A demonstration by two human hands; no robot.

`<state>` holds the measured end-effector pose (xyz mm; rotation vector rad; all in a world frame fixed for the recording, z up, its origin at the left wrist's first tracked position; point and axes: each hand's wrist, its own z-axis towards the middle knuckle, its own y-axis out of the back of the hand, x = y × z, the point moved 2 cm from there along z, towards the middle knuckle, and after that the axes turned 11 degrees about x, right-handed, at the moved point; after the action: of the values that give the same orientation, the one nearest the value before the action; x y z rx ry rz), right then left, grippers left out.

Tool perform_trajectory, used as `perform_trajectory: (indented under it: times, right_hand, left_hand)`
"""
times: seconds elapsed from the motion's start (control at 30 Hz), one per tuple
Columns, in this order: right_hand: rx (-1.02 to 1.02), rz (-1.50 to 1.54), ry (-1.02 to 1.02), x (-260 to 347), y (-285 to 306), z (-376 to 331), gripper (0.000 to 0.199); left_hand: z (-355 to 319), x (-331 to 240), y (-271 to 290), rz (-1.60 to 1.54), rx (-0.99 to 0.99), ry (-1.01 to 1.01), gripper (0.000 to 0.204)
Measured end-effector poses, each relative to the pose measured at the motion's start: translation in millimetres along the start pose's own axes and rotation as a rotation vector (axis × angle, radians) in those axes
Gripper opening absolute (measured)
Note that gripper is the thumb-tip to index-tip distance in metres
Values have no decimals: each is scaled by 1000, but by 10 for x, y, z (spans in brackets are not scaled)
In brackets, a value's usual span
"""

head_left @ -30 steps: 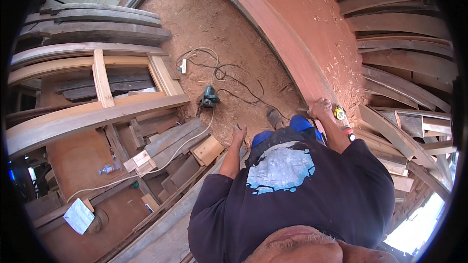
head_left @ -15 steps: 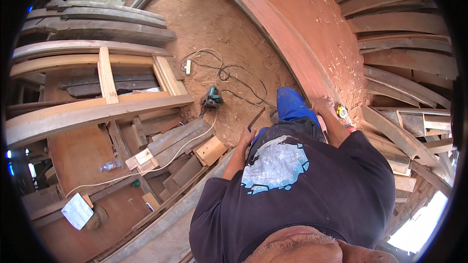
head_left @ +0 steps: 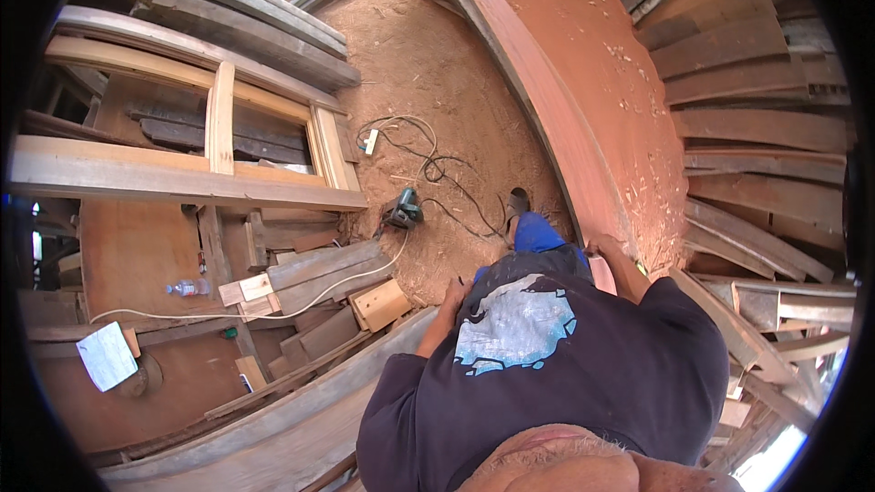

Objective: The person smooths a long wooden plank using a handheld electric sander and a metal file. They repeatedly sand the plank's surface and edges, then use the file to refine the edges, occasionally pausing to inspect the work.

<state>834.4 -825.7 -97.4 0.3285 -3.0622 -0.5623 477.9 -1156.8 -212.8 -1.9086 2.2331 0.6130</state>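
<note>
My left hand (head_left: 454, 292) is closed at my left side, close to the shirt hem. The slim dark bar-like tool it held a moment ago is now almost wholly hidden by the hand and clothing. On my right, the right hand (head_left: 607, 246) has its bent fingers on the near end of a long reddish-brown wooden plank (head_left: 561, 118), which stretches away and to the left. A sliver of a yellow tape measure (head_left: 642, 268) shows beside the right forearm, the rest of it hidden.
A dark green power tool (head_left: 404, 210) sits on the dirt floor, its cord running to a white socket block (head_left: 369, 141). Leftward lie a wooden frame (head_left: 219, 118), wood offcuts (head_left: 380, 304) and a plastic bottle (head_left: 188, 288). Stacked curved boards (head_left: 756, 132) line the right.
The view has turned a little. My left hand has drawn back toward my body, and its tool has slipped from sight. The tape measure is now mostly covered. My right hand stays at the plank.
</note>
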Motion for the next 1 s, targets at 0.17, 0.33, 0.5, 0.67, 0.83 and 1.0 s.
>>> perform_trajectory:
  times: [0.17,0.33,0.5,0.67,0.83,1.0]
  right_hand:
    - [-117,153,135,637,698,51,70]
    - [-515,195,81,1321,1767,-80,88]
    - [-551,293,56,1167,2701,656,89]
    - [-291,307,125,1302,2997,925,82]
    - [-507,330,310,842,3142,1520,71]
    - [-406,357,81,1107,3371,1422,56]
  left_hand:
    - [-9,-156,183,-76,-88,36,75]
    - [169,-290,565,-198,-184,73,60]
    - [352,-1107,1023,-368,-205,60,47]
    - [658,-1353,1470,-600,-377,-21,43]
    - [961,-2384,1969,-680,-450,-211,35]
    - [1172,-3067,2736,-687,-383,-298,30]
